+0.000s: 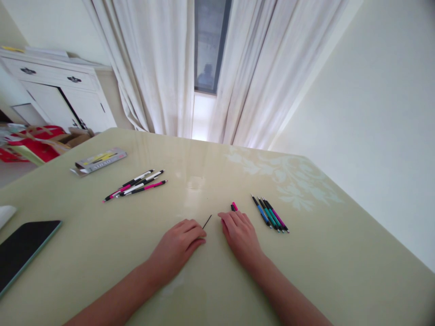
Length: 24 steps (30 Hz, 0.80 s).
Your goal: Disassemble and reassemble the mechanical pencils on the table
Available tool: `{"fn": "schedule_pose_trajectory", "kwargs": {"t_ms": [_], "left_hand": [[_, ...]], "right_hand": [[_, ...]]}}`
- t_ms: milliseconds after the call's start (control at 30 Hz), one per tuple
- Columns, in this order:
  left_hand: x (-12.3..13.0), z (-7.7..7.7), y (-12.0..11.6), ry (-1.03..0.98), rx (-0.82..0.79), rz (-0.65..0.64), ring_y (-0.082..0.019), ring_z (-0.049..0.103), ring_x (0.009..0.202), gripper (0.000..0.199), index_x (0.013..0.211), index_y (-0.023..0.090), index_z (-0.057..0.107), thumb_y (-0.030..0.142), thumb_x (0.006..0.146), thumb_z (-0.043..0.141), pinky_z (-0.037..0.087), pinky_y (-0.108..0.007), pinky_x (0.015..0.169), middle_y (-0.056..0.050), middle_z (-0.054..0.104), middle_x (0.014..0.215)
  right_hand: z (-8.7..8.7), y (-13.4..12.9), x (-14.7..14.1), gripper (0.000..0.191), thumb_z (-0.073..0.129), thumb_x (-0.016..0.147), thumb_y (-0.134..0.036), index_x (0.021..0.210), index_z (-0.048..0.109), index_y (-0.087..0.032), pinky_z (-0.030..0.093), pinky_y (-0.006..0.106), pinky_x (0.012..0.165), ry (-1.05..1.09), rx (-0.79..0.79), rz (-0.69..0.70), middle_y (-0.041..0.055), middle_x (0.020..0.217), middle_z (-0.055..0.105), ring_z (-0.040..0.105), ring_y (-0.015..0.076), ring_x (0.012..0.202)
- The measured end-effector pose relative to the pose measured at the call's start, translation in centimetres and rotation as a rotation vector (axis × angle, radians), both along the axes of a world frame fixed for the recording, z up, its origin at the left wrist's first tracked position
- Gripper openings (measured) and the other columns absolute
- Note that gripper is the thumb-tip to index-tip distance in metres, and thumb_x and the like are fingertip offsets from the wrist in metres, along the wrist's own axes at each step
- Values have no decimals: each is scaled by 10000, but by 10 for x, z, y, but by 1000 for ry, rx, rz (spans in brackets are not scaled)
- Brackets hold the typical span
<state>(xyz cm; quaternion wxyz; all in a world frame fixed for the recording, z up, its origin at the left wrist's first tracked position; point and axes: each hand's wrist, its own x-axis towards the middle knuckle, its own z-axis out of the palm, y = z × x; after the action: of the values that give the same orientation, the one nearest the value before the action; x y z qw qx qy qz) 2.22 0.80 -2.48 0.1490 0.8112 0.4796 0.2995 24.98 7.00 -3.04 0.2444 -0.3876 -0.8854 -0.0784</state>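
"Fingers of the left hand (pixel 181 242), how do they stand?"

"Curled together, seemingly pinched on a thin black rod (pixel 207 221) that pokes out toward the far edge of the table (pixel 210 290). It lies about midway between the table's left and right sides, in front of the gap between the hands."

"And the right hand (pixel 243 233)?"

"Fingers close together, low over a pink-and-black piece (pixel 234 206). Only its far end shows, so I can't tell whether they're clamped on it."

"How would the rod handle?"

"Light, I'd guess, and fairly stiff, though something so slim could bend or snap under a hard squeeze. If it's smooth, it may roll between the fingertips. I'd take it near one end, softly."

"And the piece?"

"Probably light, hard plastic, a bit slippery; best held round the middle of its barrel."

"What can't you make out?"

"The rod's lower end, behind the left fingers, and what the rod really is. The lettering on the box (pixel 102 162), toward the far left corner, is hard to read. By the left side, a dark flat device (pixel 29 246) is cut off, and the table's near edge is out of view."
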Motion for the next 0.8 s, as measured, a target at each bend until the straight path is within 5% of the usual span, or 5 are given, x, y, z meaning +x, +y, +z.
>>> {"fn": "schedule_pose_trajectory", "kwargs": {"t_ms": [133, 300, 467, 800], "left_hand": [[-3, -2, 1, -12, 2, 130, -235, 623, 1027, 170, 1142, 224, 687, 262, 1013, 582, 517, -396, 935, -65, 670, 1117], [-6, 0, 4, -9, -139, 213, -250, 603, 942, 179, 894, 210, 677, 317, 1003, 584, 499, -412, 880, -53, 654, 974], [-5, 2, 6, -39, -166, 226, -260, 595, 895, 195, 878, 204, 634, 302, 1007, 525, 471, -426, 866, -55, 659, 935], [-6, 7, 5, -91, -255, 246, -269, 586, 844, 242, 867, 218, 609, 372, 1000, 480, 440, -415, 816, -49, 672, 869]], "right_hand": [[3, -2, -1, 264, 508, 1006, -113, 1224, 648, -165, 531, 387, 904, 88, -25, -13, 106, 1014, 707, 659, 252, 971], [4, -5, 2, 333, 492, 1029, -130, 1337, 589, -211, 590, 350, 907, 268, -119, 56, 112, 1120, 684, 689, 227, 1027], [3, -6, 7, 251, 517, 1019, -114, 1171, 672, -242, 605, 305, 902, 384, -174, 141, 123, 1351, 600, 712, 180, 985], [12, -7, 9, 155, 554, 1028, -166, 1062, 696, -218, 561, 370, 870, 362, -186, 165, 70, 1002, 756, 681, 224, 944]]}}
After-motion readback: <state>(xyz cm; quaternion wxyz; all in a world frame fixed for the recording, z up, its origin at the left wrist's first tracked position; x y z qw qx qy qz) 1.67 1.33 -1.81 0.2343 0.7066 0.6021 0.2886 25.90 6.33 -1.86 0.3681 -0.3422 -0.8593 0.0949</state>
